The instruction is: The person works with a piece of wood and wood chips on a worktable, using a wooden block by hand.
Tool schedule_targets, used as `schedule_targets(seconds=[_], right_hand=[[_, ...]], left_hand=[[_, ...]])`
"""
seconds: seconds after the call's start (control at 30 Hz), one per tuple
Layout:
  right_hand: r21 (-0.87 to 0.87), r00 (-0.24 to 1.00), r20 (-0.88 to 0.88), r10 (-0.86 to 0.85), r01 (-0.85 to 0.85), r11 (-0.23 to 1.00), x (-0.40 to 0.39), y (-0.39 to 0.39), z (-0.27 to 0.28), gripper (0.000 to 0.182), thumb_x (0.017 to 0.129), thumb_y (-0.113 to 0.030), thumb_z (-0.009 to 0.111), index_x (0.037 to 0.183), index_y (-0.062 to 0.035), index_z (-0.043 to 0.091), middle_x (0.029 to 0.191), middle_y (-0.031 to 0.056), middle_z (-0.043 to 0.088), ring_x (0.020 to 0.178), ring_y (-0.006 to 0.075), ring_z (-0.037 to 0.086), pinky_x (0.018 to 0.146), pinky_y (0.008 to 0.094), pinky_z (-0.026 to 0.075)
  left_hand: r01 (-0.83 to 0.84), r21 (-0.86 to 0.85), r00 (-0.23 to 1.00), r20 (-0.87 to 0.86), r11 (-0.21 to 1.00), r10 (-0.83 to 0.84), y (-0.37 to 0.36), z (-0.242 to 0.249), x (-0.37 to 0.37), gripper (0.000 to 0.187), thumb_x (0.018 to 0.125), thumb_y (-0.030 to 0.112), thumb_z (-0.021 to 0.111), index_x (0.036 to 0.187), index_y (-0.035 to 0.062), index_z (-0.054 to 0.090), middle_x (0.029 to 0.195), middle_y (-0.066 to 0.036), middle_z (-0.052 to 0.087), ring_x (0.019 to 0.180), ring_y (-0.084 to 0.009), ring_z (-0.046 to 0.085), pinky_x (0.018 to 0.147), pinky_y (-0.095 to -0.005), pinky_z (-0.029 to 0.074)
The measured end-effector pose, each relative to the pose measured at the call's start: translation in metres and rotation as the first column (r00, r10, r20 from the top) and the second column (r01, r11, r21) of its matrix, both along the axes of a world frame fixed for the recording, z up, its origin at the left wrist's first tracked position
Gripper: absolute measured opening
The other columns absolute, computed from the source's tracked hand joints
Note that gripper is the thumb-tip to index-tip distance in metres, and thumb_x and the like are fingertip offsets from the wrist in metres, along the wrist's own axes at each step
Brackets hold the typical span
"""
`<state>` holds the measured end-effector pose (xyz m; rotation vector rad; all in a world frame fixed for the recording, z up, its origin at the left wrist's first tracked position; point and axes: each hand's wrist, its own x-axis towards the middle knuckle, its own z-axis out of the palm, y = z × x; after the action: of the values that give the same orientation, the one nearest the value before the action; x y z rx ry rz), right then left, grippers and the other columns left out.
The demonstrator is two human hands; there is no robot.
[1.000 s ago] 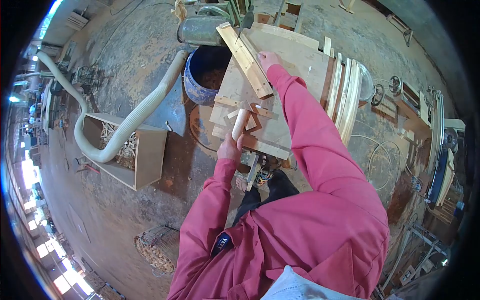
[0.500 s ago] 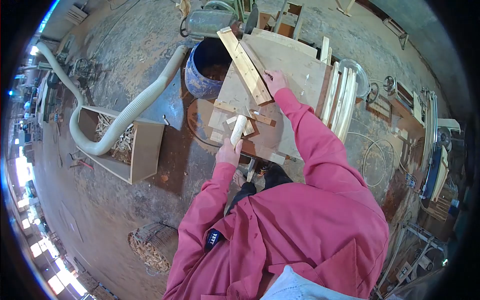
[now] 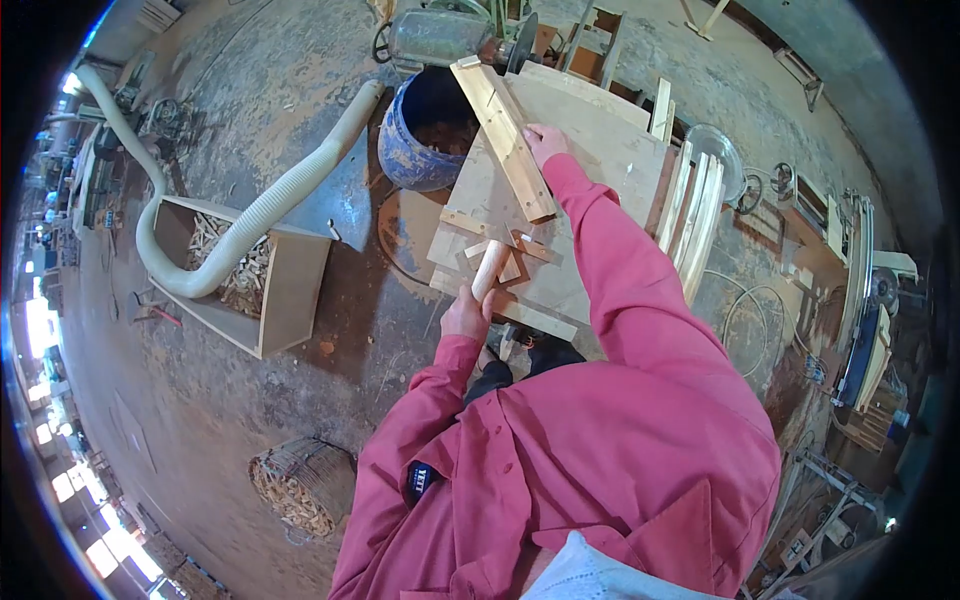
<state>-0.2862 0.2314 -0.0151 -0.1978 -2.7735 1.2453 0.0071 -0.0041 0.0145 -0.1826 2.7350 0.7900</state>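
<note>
My left hand (image 3: 465,318) grips a short round wooden piece (image 3: 489,270) and holds it against small wooden stops near the front of a plywood work table (image 3: 600,140). My right hand (image 3: 543,140) reaches forward and rests on a long wooden fence bar (image 3: 505,135) that lies diagonally across the table. The bar's far end is close to a disc (image 3: 522,45) on a grey motor (image 3: 437,38). Both arms wear red sleeves.
A blue barrel (image 3: 425,130) stands left of the table beneath a ribbed dust hose (image 3: 262,210). A wooden box of offcuts (image 3: 250,285) and a basket of chips (image 3: 300,490) sit on the floor. Curved wooden slats (image 3: 697,215) lean at the table's right edge.
My right hand has moved back up along the fence bar toward the disc after sliding nearer half a second ago. My left hand keeps hold of the round piece, which shifted slightly.
</note>
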Motion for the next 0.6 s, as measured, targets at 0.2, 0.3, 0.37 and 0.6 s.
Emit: schedule_targets(seconds=[0.2, 0.3, 0.37, 0.6], right_hand=[[-0.087, 0.999, -0.035, 0.02, -0.023, 0.996, -0.037, 0.019, -0.019, 0.034, 0.095, -0.033, 0.063, 0.116, -0.008, 0.073, 0.114, 0.0202, 0.071, 0.107, 0.0339, 0.068, 0.095, 0.0411, 0.051], [-0.148, 0.999, -0.052, 0.016, -0.023, 0.989, -0.053, 0.03, -0.01, 0.03, 0.095, -0.027, 0.065, 0.112, -0.0046, 0.073, 0.103, 0.0197, 0.072, 0.097, 0.0361, 0.069, 0.088, 0.044, 0.053], [-0.06, 0.997, -0.076, -0.011, 0.006, 0.998, -0.064, 0.035, -0.012, 0.028, 0.093, -0.027, 0.066, 0.11, -0.0064, 0.074, 0.102, 0.0186, 0.073, 0.094, 0.0359, 0.07, 0.085, 0.0445, 0.054], [-0.095, 0.995, -0.1, -0.03, 0.02, 0.995, -0.105, 0.057, -0.024, 0.03, 0.093, -0.031, 0.065, 0.108, -0.0064, 0.075, 0.096, 0.017, 0.074, 0.092, 0.0336, 0.07, 0.086, 0.0413, 0.053]], left_hand=[[0.0, -0.01, 1.0, 0.0, 1.0, 0.0, 0.016, -0.001, -0.027, 0.049, 0.097, 0.052, 0.057, 0.1, 0.003, 0.051, 0.079, -0.026, 0.068, 0.074, -0.0471, 0.067, 0.064, -0.0553, 0.053], [0.003, -0.016, 1.0, -0.007, 1.0, -0.003, 0.028, -0.007, -0.046, 0.049, 0.097, 0.052, 0.057, 0.1, 0.0033, 0.051, 0.079, -0.026, 0.068, 0.075, -0.0472, 0.067, 0.064, -0.0558, 0.053], [-0.002, -0.023, 1.0, -0.029, 1.0, 0.001, 0.033, -0.012, -0.055, 0.048, 0.097, 0.051, 0.057, 0.099, 0.0036, 0.051, 0.079, -0.025, 0.068, 0.075, -0.0473, 0.067, 0.064, -0.0562, 0.053], [-0.008, 0.0, 0.999, -0.053, 1.0, 0.008, 0.048, -0.013, -0.086, 0.047, 0.097, 0.051, 0.06, 0.099, 0.0049, 0.05, 0.079, -0.025, 0.068, 0.074, -0.0475, 0.066, 0.064, -0.0574, 0.051]])
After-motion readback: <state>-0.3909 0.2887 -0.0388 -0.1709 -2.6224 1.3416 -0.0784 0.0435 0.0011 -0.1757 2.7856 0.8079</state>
